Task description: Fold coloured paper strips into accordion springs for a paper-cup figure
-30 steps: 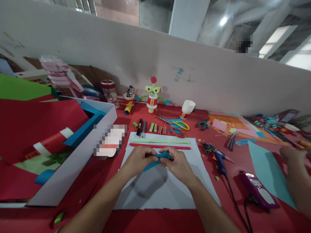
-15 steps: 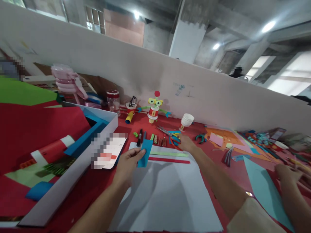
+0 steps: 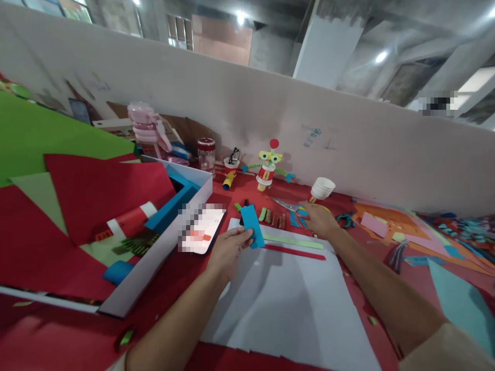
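A small blue paper piece (image 3: pixel 253 226) is pinched between the thumb and fingers of my left hand (image 3: pixel 231 248), over the upper left of a white sheet (image 3: pixel 294 304). My right hand (image 3: pixel 319 219) reaches past the sheet's far edge, its fingers closed around the handles of scissors (image 3: pixel 286 204), whose blades point left. Beside the handles lies more blue paper (image 3: pixel 296 219). On the sheet rest a light green strip (image 3: pixel 294 241) and a red strip (image 3: pixel 296 252). Small folded green and red paper springs (image 3: pixel 273 218) lie between my hands.
A paper-cup figure (image 3: pixel 266 175) stands near the wall, white cups (image 3: pixel 323 188) to its right. At the left are an open box (image 3: pixel 166 245) of coloured paper and a phone (image 3: pixel 204 232). Pliers (image 3: pixel 345 220) and orange paper (image 3: pixel 381 219) lie at the right.
The view has swung left, so things appear further right. The blue piece in my left hand has tilted. My right hand has closed on the scissors' handles. The other person's hands have left view.
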`<action>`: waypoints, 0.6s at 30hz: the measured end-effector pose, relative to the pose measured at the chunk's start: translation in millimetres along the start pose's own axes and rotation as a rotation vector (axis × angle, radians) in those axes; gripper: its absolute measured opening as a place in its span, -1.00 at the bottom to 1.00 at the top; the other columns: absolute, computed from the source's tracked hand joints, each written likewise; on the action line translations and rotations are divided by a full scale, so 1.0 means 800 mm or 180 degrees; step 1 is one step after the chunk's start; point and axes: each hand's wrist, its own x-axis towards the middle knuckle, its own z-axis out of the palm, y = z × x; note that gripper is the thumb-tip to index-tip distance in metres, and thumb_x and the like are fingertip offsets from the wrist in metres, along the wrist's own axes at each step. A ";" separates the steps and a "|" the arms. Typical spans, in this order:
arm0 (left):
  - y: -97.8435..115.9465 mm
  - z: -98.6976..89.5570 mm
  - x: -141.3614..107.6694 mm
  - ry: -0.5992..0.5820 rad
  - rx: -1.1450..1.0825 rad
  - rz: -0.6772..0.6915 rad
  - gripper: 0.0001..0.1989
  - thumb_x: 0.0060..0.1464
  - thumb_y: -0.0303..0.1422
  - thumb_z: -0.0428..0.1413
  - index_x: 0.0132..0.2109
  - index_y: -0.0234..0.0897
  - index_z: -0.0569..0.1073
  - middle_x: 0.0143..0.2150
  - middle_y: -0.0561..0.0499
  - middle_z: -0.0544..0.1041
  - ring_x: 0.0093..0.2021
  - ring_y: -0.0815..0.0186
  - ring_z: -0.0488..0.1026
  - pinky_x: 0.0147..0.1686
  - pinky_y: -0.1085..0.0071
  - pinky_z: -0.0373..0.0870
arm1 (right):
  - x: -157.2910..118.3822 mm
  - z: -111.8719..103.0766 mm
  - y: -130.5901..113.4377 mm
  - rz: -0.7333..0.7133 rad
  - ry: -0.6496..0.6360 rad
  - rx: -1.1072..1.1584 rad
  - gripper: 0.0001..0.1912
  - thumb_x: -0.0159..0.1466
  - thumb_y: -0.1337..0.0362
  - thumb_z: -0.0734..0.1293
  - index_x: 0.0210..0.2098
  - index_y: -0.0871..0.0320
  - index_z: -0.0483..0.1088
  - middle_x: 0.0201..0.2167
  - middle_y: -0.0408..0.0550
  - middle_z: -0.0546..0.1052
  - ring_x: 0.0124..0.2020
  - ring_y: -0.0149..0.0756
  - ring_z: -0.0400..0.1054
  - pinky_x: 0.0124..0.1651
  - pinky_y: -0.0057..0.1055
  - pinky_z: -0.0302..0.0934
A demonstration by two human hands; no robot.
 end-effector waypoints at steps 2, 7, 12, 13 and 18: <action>0.002 -0.004 0.003 0.0128 0.0163 -0.0035 -0.72 -0.42 -0.35 0.38 -0.51 -0.36 0.49 -0.55 0.06 0.47 -0.52 0.47 0.35 -0.52 0.55 0.25 | -0.009 -0.013 -0.007 0.0076 0.0077 -0.0077 -0.46 0.11 0.49 0.20 0.10 0.21 0.26 -0.02 0.23 0.44 0.04 0.04 0.28 -0.03 -0.18 0.15; 0.014 -0.016 0.010 0.0228 0.0095 0.0017 -0.72 -0.36 -0.33 0.36 -0.49 -0.35 0.45 -0.62 0.13 0.39 -0.61 0.52 0.27 -0.60 0.58 0.21 | -0.070 -0.035 -0.038 0.0497 0.0372 0.1500 -0.42 0.10 0.38 0.29 0.13 0.05 0.25 -0.04 0.04 0.45 -0.04 -0.08 0.32 -0.12 -0.29 0.22; 0.028 -0.025 0.020 0.0442 -0.0090 0.0053 -0.77 -0.30 -0.41 0.33 -0.48 -0.34 0.43 -0.62 0.13 0.39 -0.64 0.52 0.28 -0.66 0.61 0.22 | -0.164 -0.009 -0.095 0.0364 -0.0500 0.5235 -0.50 0.20 0.08 0.29 0.11 0.01 0.21 -0.40 -0.12 0.31 -0.48 -0.41 0.18 -0.53 -0.54 0.07; 0.030 -0.026 0.021 0.0472 -0.0151 0.0068 -0.79 -0.29 -0.44 0.32 -0.48 -0.34 0.42 -0.61 0.12 0.40 -0.63 0.52 0.30 -0.67 0.62 0.22 | -0.177 0.000 -0.106 0.0239 -0.0616 0.5693 -0.52 0.22 0.07 0.28 0.11 0.01 0.20 -0.40 -0.13 0.28 -0.46 -0.43 0.15 -0.50 -0.53 0.10; 0.037 -0.028 0.026 0.0684 -0.0196 0.0106 -0.88 -0.19 -0.52 0.25 -0.46 -0.35 0.43 -0.58 0.08 0.45 -0.65 0.51 0.32 -0.69 0.64 0.25 | -0.205 0.033 -0.135 -0.0151 -0.1754 0.6690 -0.53 0.28 -0.02 0.16 0.09 0.06 0.17 -0.40 -0.09 0.25 -0.42 -0.37 0.19 -0.51 -0.49 0.24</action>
